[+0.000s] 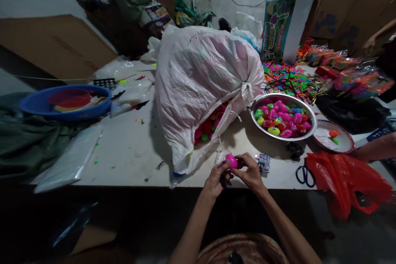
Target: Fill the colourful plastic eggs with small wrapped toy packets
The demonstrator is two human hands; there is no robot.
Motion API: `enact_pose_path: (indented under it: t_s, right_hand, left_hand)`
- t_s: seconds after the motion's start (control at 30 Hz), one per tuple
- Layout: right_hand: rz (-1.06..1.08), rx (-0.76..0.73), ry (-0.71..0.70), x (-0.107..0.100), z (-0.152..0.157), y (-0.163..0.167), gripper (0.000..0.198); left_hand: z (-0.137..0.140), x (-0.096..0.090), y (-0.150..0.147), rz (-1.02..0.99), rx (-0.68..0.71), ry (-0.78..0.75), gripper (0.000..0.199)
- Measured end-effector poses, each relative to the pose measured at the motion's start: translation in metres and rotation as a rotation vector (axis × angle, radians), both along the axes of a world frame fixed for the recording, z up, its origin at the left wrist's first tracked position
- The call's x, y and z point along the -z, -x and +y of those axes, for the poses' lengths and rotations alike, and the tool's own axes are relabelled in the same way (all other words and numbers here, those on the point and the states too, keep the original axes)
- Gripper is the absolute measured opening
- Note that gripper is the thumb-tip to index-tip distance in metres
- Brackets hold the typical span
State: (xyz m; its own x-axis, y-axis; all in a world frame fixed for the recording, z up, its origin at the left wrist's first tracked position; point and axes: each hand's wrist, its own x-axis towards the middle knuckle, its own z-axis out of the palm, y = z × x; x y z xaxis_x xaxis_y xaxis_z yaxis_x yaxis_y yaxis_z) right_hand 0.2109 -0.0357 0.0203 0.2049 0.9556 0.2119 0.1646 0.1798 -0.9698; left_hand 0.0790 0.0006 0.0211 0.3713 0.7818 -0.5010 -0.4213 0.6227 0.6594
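Pinching a pink egg (231, 161) at lower centre, the fingers of the left hand (215, 180) and right hand (251, 173) press on its shell. Work appears partway along: eggs (282, 108) heap the metal bowl (282, 137) right of centre, while coloured pieces (204, 130) remain in the sack (201, 66). The sack crowds the middle tabletop (130, 144), with scissors (306, 175) and a red bag (331, 177) lower right.

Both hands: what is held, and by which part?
A pink egg: the left hand grips its lower left, the right hand apparently its right edge.
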Motion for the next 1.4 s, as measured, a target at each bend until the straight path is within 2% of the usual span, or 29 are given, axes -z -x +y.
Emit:
enact_pose_path:
  t_s: [0.1,0.2,0.3,0.5,0.6,0.77,0.97,1.03,1.07,1.17,1.27,1.33,1.4]
  right_hand:
    - [0.038,-0.014,0.046,-0.007,0.002,-0.006,0.055]
    - [0.048,-0.155,0.109,-0.016,0.004,-0.014,0.072]
    - [-0.021,-0.279,0.127,-0.023,0.005,-0.020,0.073]
    - [-0.134,-0.325,0.063,-0.035,0.007,-0.023,0.083]
    - [-0.167,-0.359,0.081,-0.037,0.008,-0.026,0.083]
    - [-0.204,-0.330,0.144,-0.032,0.008,-0.031,0.082]
    - [-0.422,-0.318,0.056,-0.022,0.013,-0.033,0.079]
    - [-0.499,-0.249,0.047,-0.029,0.026,-0.050,0.076]
    - [-0.549,-0.166,0.047,-0.037,0.035,-0.064,0.073]
    - [-0.780,0.225,0.133,-0.072,0.060,-0.112,0.061]
    - [-0.984,0.581,0.281,-0.099,0.083,-0.142,0.058]
    - [-1.007,0.623,0.234,-0.099,0.097,-0.132,0.054]
    - [-1.008,0.422,0.082,-0.084,0.110,-0.094,0.044]
  left_hand:
    - [0.000,-0.007,-0.001,-0.018,0.006,0.033,0.033]
    - [-0.001,-0.011,0.000,0.015,0.053,0.044,0.031]
    - [-0.002,-0.010,0.000,0.009,0.073,0.051,0.029]
    - [-0.003,-0.008,-0.002,-0.029,0.054,0.113,0.027]
    - [-0.004,-0.009,0.000,-0.032,0.087,0.083,0.027]
    - [-0.008,-0.005,0.003,0.029,0.174,0.040,0.026]
    - [-0.006,0.004,-0.002,0.024,0.130,0.061,0.026]
    - [-0.002,0.002,-0.002,0.006,0.109,0.066,0.025]
    - [0.000,0.000,-0.001,-0.001,0.091,0.084,0.025]
    - [0.004,-0.004,0.010,-0.014,-0.010,0.144,0.022]
    - [0.003,-0.002,0.027,0.033,-0.167,0.093,0.021]
    - [0.000,0.001,0.039,0.093,-0.251,0.040,0.024]
    - [-0.001,0.005,0.049,0.160,-0.313,0.009,0.029]
